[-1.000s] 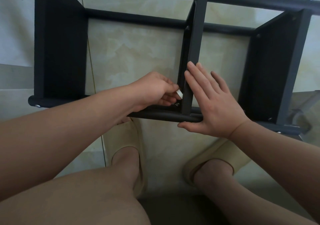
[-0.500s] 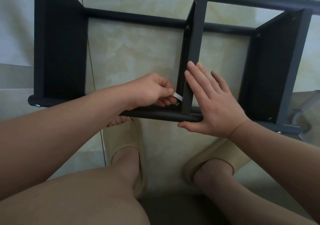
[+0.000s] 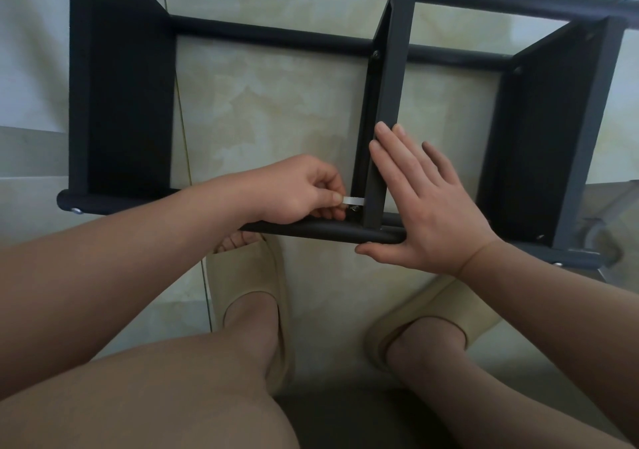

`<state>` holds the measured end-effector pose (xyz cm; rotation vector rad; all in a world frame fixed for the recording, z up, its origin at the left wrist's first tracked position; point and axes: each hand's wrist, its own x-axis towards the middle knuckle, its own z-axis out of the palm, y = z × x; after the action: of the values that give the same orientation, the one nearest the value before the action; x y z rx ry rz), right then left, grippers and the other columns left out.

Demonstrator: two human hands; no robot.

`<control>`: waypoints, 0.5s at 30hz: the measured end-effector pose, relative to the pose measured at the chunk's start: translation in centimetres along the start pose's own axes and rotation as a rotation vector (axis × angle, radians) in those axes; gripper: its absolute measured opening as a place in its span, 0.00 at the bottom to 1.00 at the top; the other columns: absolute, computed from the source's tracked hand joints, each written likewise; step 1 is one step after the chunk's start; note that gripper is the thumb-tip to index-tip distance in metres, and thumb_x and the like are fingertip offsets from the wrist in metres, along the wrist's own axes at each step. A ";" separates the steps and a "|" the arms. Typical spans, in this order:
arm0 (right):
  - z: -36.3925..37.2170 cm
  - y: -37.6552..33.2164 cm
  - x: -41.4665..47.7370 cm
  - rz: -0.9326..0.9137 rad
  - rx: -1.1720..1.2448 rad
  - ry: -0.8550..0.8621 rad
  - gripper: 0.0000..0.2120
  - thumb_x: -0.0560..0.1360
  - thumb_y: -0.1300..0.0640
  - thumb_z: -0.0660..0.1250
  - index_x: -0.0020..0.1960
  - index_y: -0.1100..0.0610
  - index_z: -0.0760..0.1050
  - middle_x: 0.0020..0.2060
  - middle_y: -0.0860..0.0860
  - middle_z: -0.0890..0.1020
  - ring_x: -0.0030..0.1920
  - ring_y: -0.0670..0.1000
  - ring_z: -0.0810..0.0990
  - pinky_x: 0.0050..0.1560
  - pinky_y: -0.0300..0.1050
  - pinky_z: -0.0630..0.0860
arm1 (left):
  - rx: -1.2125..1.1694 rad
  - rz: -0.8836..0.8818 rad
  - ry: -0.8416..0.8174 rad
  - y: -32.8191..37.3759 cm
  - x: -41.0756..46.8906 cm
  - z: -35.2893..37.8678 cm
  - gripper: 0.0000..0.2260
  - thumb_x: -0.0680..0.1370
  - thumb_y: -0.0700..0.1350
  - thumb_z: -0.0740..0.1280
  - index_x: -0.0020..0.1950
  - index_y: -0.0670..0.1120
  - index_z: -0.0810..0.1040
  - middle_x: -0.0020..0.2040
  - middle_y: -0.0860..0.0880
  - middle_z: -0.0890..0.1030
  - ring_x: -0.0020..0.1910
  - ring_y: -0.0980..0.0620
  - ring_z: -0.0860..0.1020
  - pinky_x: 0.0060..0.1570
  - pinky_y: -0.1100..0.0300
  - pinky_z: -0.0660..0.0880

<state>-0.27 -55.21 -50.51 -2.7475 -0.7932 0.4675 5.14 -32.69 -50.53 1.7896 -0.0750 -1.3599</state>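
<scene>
View: head
Left hand [image 3: 294, 189]: fingers curled, pinching flat silver wrench [image 3: 354, 201].
Flat silver wrench: between both hands, its tip at the bolt [image 3: 355, 209].
Right hand [image 3: 428, 206]: fingers straight, pressed flat on centre strut [image 3: 387, 120] and front tube [image 3: 328, 232]; holds nothing.

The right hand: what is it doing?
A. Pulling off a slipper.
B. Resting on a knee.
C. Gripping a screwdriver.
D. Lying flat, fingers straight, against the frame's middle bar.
D: the right hand lies open with straight fingers against the middle bar of the dark frame, while the left hand pinches a small silver tool at the bar's foot.
</scene>
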 end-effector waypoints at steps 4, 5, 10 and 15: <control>0.0 0.0 0.0 -0.001 -0.003 -0.004 0.54 0.72 0.25 0.60 0.82 0.62 0.50 0.82 0.56 0.48 0.82 0.55 0.45 0.78 0.64 0.54 | 0.095 0.010 -0.016 -0.1 0.0 -0.1 0.08 0.81 0.41 0.67 0.45 0.51 0.80 0.40 0.55 0.84 0.39 0.58 0.80 0.44 0.62 0.75; 0.0 0.0 0.0 -0.001 -0.003 -0.004 0.54 0.72 0.25 0.60 0.82 0.62 0.50 0.82 0.56 0.48 0.82 0.55 0.45 0.78 0.64 0.54 | 0.124 0.009 -0.017 -0.1 0.1 0.0 0.08 0.81 0.43 0.67 0.44 0.52 0.80 0.38 0.56 0.83 0.37 0.59 0.79 0.43 0.62 0.74; 0.1 0.0 0.0 0.001 -0.002 -0.002 0.55 0.72 0.25 0.60 0.82 0.62 0.50 0.82 0.56 0.48 0.82 0.55 0.44 0.78 0.64 0.54 | 0.212 0.000 -0.049 -0.2 0.3 0.2 0.07 0.81 0.45 0.68 0.43 0.53 0.79 0.31 0.60 0.79 0.30 0.63 0.74 0.37 0.63 0.69; 0.0 0.0 0.0 -0.001 0.001 0.000 0.55 0.72 0.25 0.60 0.82 0.63 0.50 0.82 0.56 0.48 0.82 0.55 0.45 0.78 0.64 0.54 | 0.274 0.016 -0.021 0.1 0.0 -0.3 0.07 0.79 0.47 0.70 0.42 0.57 0.81 0.36 0.65 0.82 0.37 0.66 0.78 0.40 0.66 0.70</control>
<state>-0.27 -55.22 -50.57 -2.7462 -0.7934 0.4671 5.44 -32.56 -50.48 1.9950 -0.2988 -1.4104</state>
